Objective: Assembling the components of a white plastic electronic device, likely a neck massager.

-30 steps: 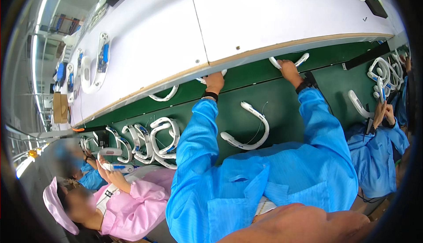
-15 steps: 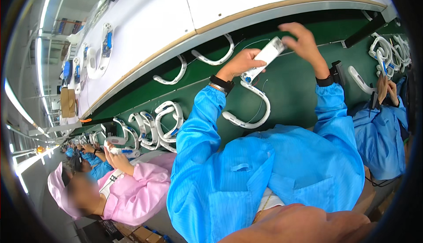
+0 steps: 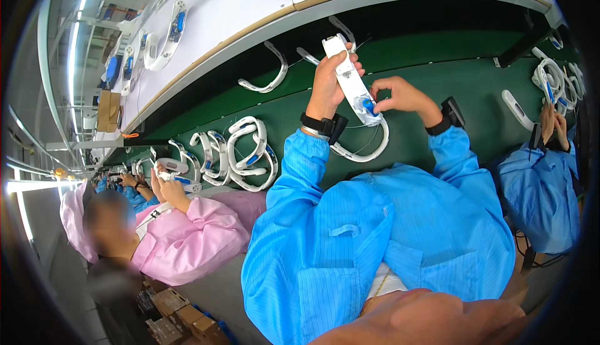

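Both hands work one long white part (image 3: pixel 349 76) above the green belt (image 3: pixel 437 89): my left hand (image 3: pixel 328 73) grips it upright to steady it, my right hand (image 3: pixel 400 94) pinches at its blue end (image 3: pixel 369 104) (curved white bands nearby).

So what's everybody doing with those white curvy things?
A person in a blue coat holds one white curved piece up in the left hand, while the right hand pinches at its blue end. Another white curved part lies on the green belt below. To the left, a person in pink handles a similar piece beside a bunch of stacked ones.
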